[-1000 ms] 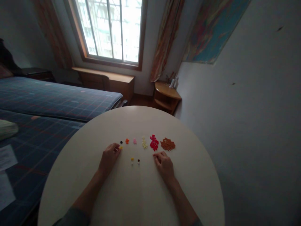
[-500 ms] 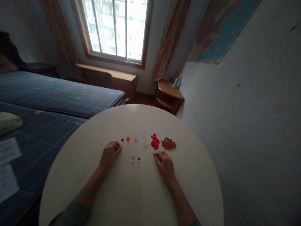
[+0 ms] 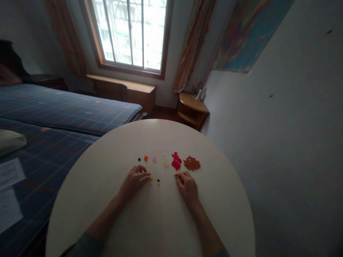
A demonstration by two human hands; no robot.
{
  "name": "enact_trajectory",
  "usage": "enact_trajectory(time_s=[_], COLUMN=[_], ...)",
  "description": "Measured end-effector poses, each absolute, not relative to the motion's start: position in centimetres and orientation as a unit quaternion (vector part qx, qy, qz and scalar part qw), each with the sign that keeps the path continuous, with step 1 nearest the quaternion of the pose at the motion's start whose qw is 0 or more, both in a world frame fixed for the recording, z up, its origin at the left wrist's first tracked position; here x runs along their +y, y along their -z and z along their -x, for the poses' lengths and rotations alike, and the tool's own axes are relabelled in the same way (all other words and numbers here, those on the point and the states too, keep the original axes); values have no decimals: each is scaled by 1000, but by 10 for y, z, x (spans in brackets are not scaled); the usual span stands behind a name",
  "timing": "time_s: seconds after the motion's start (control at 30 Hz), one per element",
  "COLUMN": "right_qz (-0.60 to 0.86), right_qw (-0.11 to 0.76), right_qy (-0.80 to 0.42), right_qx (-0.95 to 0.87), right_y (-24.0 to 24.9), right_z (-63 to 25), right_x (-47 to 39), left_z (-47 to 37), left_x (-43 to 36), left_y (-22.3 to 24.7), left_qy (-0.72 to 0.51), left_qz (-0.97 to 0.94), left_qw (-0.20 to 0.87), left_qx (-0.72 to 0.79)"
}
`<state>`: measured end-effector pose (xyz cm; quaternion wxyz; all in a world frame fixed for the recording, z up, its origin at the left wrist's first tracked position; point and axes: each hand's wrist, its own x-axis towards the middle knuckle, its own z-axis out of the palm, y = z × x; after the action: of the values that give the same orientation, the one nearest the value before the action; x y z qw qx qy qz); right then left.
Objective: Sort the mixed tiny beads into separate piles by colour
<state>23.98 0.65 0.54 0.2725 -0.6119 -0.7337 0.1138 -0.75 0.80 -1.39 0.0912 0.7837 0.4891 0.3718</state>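
My left hand is over the white round table, its fingertips at a small yellow piece; whether they grip it is too small to tell. Just right of it is a small dark and white piece. My right hand rests on the table, fingers drawn together, below a red pile; anything in its fingertips is too small to make out. In a row beyond the hands lie black pieces, orange pieces, pink pieces, pale yellow pieces and a brown pile.
A bed with a plaid cover and papers is at the left. A wooden corner shelf and a low cabinet stand past the table, with a wall on the right.
My left hand has moved right and toward me, from beside the black pieces to the small yellow piece. My right hand has stayed in place.
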Motion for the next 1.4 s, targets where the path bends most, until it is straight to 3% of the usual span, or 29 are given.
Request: enact_trajectory(time_s=[0.37,0.7,0.87,1.03,1.4], right_qz=[611,612,608,608,611], right_qw=[270,274,275,273,269], right_qy=[-115,-118,-116,-122,-122], right_qx=[-735,-732,-736,-735,-734], right_y=[-3,-6,-5,-5,-5], right_z=[-240,-239,-240,-240,-241], right_x=[7,6,6,6,6], left_z=[3,28,35,34,35], left_x=[6,11,12,14,15], left_y=[7,7,10,18,14], left_qy=[-357,-408,-411,-451,-412], left_qz=[-787,-691,-665,-647,-703], left_qw=[160,56,56,126,50], left_qx=[478,593,621,602,578])
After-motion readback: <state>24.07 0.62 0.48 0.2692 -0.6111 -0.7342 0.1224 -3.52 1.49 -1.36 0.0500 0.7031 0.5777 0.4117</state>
